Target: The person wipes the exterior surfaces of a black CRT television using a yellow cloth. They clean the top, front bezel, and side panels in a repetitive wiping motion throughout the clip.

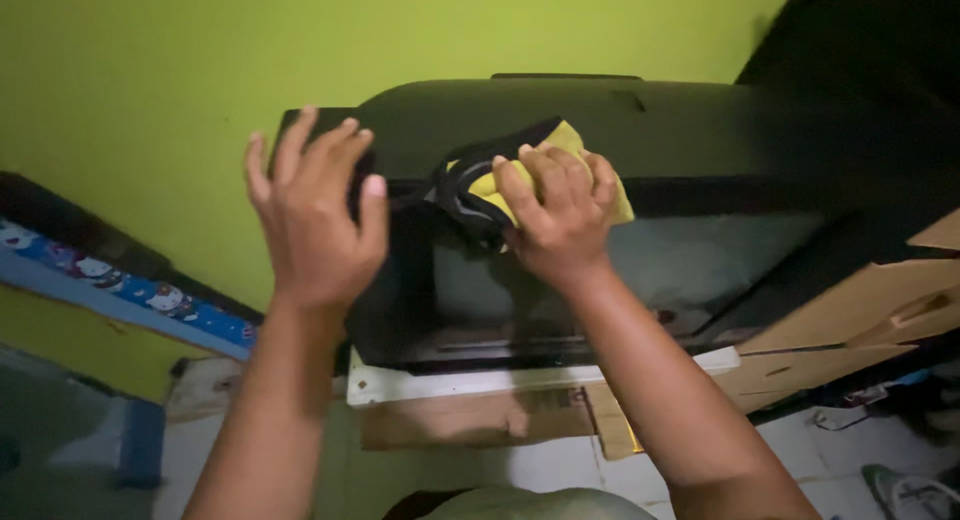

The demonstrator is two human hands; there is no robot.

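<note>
Single head-worn view, looking steeply down, close over old black box-shaped television (620,180); green painted wall (150,70) far and left, white tiled floor (850,450) near right.

Left grip (318,212) splayed (right grip (558,212) clenched)

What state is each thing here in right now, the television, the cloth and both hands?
Television: screen dark, standing on a white shelf.
Cloth: yellow and black, crumpled, pressed against the television's top edge.
Right hand: closed on the cloth.
Left hand: open, fingers spread, resting on the television's upper left corner.
</note>
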